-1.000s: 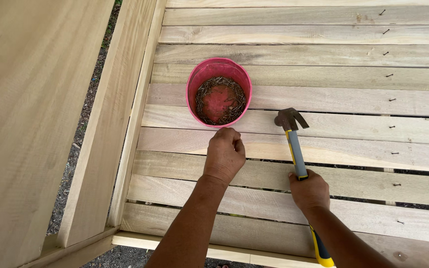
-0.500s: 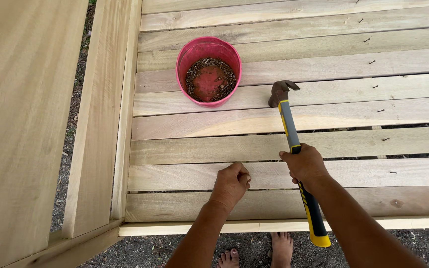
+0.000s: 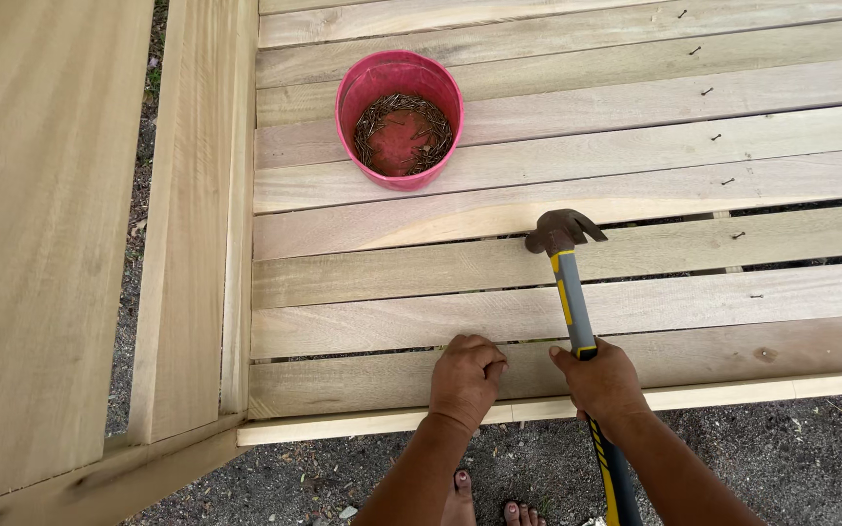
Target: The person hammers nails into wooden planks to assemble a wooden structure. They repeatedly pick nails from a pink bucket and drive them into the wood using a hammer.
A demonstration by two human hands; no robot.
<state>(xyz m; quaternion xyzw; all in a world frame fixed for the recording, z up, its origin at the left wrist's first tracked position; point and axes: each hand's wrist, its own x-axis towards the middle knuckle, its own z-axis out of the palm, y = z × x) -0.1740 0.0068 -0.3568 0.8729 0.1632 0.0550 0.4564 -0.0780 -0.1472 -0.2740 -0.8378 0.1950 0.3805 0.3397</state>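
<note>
Head view looks down on a platform of pale wooden slats (image 3: 557, 321) running left to right, with narrow dark gaps between them. The left hand (image 3: 464, 378) is curled into a loose fist, knuckles resting on the slat nearest the person, close to the platform's front edge; whether the fingers pinch anything cannot be told. The right hand (image 3: 600, 380) is wrapped around the handle of a claw hammer (image 3: 570, 292), just beside the left hand. The grey and yellow handle slants up and away from the person, and the dark steel head sits over a gap two slats further in.

A pink plastic bucket (image 3: 400, 119) holding a heap of dark nails stands well apart, near the far left of the slats. Small nail heads (image 3: 723, 181) dot the boards along the right side.

A thin light strip (image 3: 733, 397) trims the front edge; beyond it lies dark gravel ground (image 3: 791, 458), where bare toes (image 3: 514, 511) show. On the left, upright wide planks (image 3: 187, 224) wall in the platform. The slats between the hands and the bucket lie open.
</note>
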